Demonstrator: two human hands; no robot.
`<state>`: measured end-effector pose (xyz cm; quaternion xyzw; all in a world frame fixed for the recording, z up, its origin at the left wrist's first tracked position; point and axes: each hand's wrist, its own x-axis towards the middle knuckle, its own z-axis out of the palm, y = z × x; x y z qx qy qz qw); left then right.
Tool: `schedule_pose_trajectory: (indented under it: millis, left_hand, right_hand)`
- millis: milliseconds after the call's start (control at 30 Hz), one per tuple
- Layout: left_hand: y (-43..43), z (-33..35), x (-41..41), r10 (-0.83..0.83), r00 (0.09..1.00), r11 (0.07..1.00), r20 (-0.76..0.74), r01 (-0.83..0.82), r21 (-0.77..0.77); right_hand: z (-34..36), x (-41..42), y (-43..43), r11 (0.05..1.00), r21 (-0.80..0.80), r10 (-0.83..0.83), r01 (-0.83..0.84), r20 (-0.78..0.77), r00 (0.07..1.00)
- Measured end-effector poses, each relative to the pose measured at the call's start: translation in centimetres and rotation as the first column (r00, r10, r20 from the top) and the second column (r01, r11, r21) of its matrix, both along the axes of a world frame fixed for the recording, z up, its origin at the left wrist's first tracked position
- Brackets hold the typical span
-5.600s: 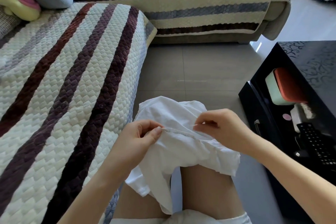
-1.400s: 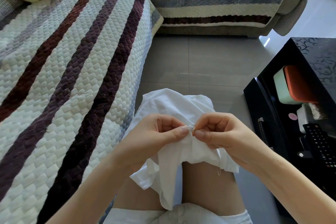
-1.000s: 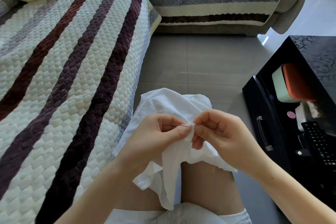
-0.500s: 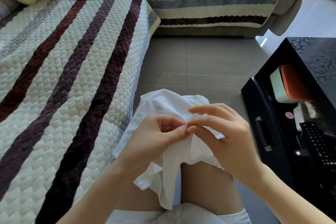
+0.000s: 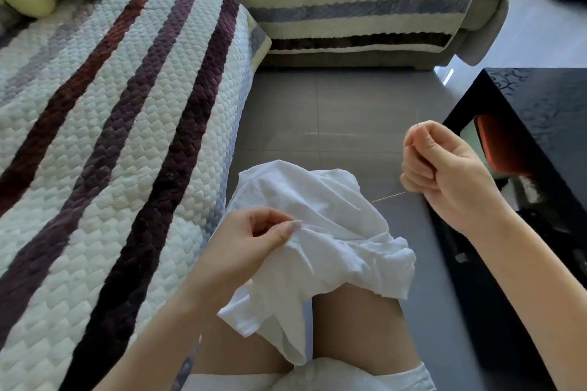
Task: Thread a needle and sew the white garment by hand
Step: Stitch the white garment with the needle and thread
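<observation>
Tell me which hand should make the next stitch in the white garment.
Right. The right hand pinches the thin metal needle, its pale thread running to the white cloth garment; the left hand only pinches the fold.

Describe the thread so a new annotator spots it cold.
Find the crumpled white cloth garment on the person's lap, then the raised right hand to its right. The fine pale sewing thread is the short taut line bridging them over the grey floor, hair-thin beside the bulky cloth.
</observation>
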<state>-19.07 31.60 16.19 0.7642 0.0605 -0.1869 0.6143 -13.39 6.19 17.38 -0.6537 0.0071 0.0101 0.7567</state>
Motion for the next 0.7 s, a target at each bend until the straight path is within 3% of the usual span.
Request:
schedule_pose_trajectory:
  millis: [67, 100, 133, 200, 233, 267, 333, 400, 433, 500, 600, 700]
  left_hand:
    - [0.6, 0.0, 0.2, 0.019, 1.0, 1.0, -0.007, -0.019, 0.023]
    - [0.9, 0.1, 0.3, 0.029, 1.0, 0.999, -0.009, -0.028, 0.034]
    - [1.3, 0.1, 0.3, 0.036, 0.999, 0.998, -0.009, -0.036, 0.044]
    - [1.7, 0.1, 0.3, 0.048, 0.999, 0.998, -0.003, -0.048, 0.042]
    - [1.9, 0.1, 0.3, 0.05, 0.999, 0.998, 0.002, -0.05, 0.038]
    - [1.9, 0.2, 0.3, 0.049, 0.999, 0.998, 0.01, -0.049, 0.037]
    - [1.8, 0.2, 0.3, 0.048, 0.999, 0.998, 0.018, -0.049, 0.047]
    - [1.7, 0.1, 0.2, 0.048, 0.999, 0.997, 0.018, -0.049, 0.052]
    - [1.6, 0.1, 0.2, 0.047, 0.999, 0.998, 0.018, -0.048, 0.052]
    - [1.6, 0.2, 0.2, 0.043, 0.999, 0.997, 0.027, -0.044, 0.056]
    - [1.6, 0.6, 0.1, 0.026, 0.998, 0.997, 0.052, -0.03, 0.067]
    - [1.6, 0.8, -0.1, 0.014, 0.997, 0.998, 0.076, -0.018, 0.064]
  right_hand:
    - [-2.9, 3.0, -4.0, 0.938, -0.289, -0.198, 0.192, 0.01, 0.98]
    - [-4.3, 4.3, -6.4, 0.829, -0.476, -0.311, 0.293, 0.043, 0.95]
    - [-5.6, 5.3, -8.7, 0.657, -0.658, -0.419, 0.369, 0.089, 0.904]
    - [-7.4, 5.9, -12.3, 0.286, -0.891, -0.579, 0.353, 0.133, 0.804]
    - [-7.7, 5.7, -12.7, 0.188, -0.933, -0.613, 0.306, 0.132, 0.779]
    - [-7.8, 5.6, -12.1, 0.152, -0.946, -0.601, 0.286, 0.141, 0.787]
    - [-6.9, 5.2, -8.9, 0.223, -0.917, -0.463, 0.329, 0.198, 0.864]
    - [-5.7, 3.9, -4.6, 0.442, -0.843, -0.242, 0.307, 0.218, 0.945]
    - [-5.0, 2.7, -2.4, 0.54, -0.807, -0.112, 0.239, 0.212, 0.971]
    - [-4.1, 0.4, 1.3, 0.623, -0.78, 0.15, 0.047, 0.178, 0.972]
    - [-3.7, -1.2, 4.2, 0.583, -0.778, 0.375, -0.234, 0.002, 0.927]
    - [-3.7, -1.3, 5.2, 0.47, -0.802, 0.475, -0.369, -0.122, 0.871]
